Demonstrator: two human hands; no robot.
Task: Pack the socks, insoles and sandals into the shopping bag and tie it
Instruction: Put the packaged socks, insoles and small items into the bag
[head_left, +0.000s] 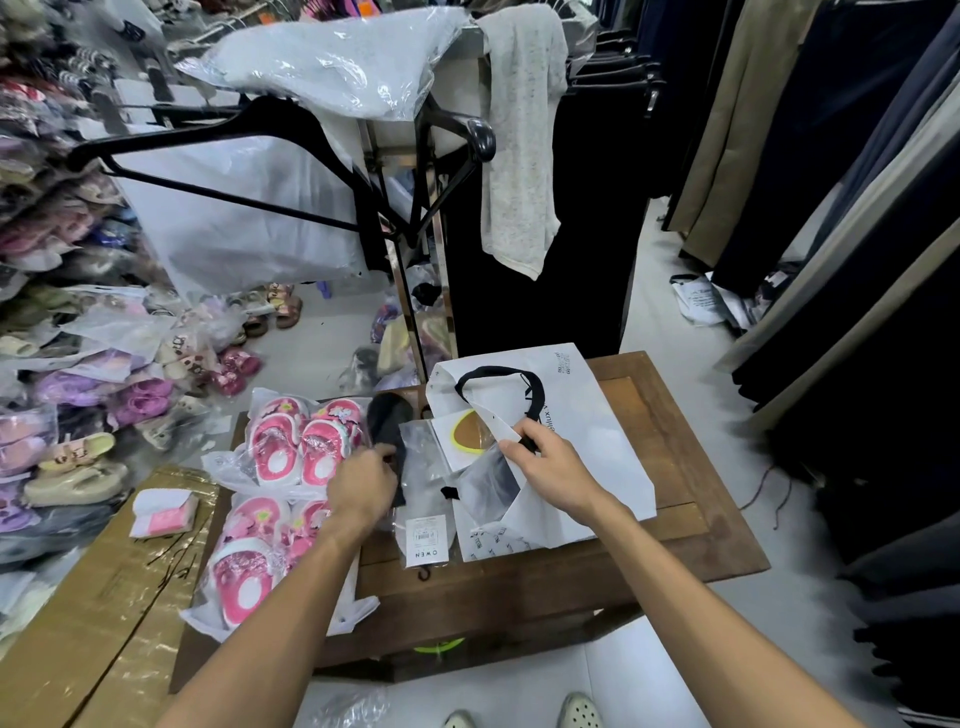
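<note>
A white paper shopping bag (587, 415) with black handles lies on the wooden table (675, 535), mouth toward me. My right hand (550, 465) grips the bag's upper edge and a handle, holding the mouth apart. An insole (470, 431) with a yellow rim shows inside the opening. My left hand (363, 486) is closed on a black insole (389, 423) lying next to a clear packet of socks (428, 519) with a white label. Two packets of pink sandals (301, 441) (254, 561) lie on the table's left side.
A cardboard box (93, 597) with a small pink-and-white packet (163, 512) on it stands at the left. Bagged shoes are piled on the floor at the far left. A clothes rack (410, 218) stands behind the table, and dark garments hang at the right.
</note>
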